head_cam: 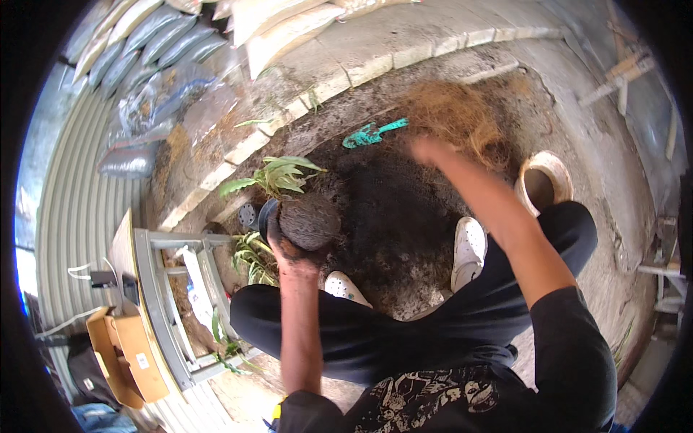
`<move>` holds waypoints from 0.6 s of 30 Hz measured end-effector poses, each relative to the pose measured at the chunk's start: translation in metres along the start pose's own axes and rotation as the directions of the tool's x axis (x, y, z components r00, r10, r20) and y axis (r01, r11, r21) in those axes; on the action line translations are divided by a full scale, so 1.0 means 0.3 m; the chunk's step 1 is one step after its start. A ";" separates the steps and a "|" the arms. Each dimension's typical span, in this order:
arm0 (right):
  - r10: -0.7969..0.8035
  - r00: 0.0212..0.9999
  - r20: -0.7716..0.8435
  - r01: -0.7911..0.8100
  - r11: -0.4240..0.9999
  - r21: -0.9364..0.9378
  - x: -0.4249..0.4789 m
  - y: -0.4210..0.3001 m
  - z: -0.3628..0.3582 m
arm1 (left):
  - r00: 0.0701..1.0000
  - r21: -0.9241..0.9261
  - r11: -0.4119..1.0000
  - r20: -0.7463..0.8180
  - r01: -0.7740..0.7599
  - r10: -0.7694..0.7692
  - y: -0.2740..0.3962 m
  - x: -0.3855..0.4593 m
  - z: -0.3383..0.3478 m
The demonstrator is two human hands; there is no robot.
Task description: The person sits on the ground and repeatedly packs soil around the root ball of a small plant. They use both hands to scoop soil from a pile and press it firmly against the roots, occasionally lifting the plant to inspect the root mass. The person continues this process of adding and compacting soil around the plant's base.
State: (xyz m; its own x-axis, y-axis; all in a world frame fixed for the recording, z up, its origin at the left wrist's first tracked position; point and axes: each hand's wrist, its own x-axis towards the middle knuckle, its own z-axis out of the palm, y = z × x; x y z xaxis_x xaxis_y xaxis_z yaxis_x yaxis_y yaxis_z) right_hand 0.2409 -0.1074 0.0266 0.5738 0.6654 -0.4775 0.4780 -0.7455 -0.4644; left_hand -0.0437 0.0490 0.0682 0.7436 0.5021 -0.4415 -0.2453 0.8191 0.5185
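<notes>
My left hand [287,241] grips a round, brown fibre-covered root ball [311,221], tilted on its side over dark soil [392,200]. A leafy green plant [284,176] grows out at the ball's far side. My right hand [430,151] is blurred by motion at the near-left edge of a heap of brown coconut fibre [460,116]; its fingers cannot be made out. Left of that hand, a turquoise trowel [373,134] smeared with soil lies on the ground.
Black plastic pots [249,215] and another leafy plant [254,260] sit beyond my left hand. A pale, dirty pot [560,176] stands by my right knee. To the left are a grey stool [187,314] and an open cardboard box [127,357]. Bricks [303,103] edge the ground.
</notes>
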 end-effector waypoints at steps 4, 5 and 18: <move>0.151 0.964 0.219 -0.073 0.941 -0.330 0.021 0.217 0.441 | 0.983 0.066 0.984 -0.073 -0.163 0.168 0.142 0.019 0.010; 0.132 0.933 0.335 -0.042 0.964 -0.262 0.110 0.362 0.547 | 0.987 0.044 0.988 -0.058 -0.147 0.149 0.166 0.062 0.022; -0.088 0.996 -0.011 0.088 0.996 0.017 0.265 0.728 0.823 | 0.958 -0.300 0.910 -0.119 -0.285 0.260 0.218 0.274 0.009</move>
State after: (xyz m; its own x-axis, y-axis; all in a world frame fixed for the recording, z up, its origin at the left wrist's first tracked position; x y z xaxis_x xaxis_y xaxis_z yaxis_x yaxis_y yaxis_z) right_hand 0.2268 -0.2081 -0.2968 0.5365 0.7281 -0.4268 0.5152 -0.6831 -0.5176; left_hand 0.0032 0.1431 0.0678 0.5744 0.7275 -0.3754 -0.6218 0.6860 0.3779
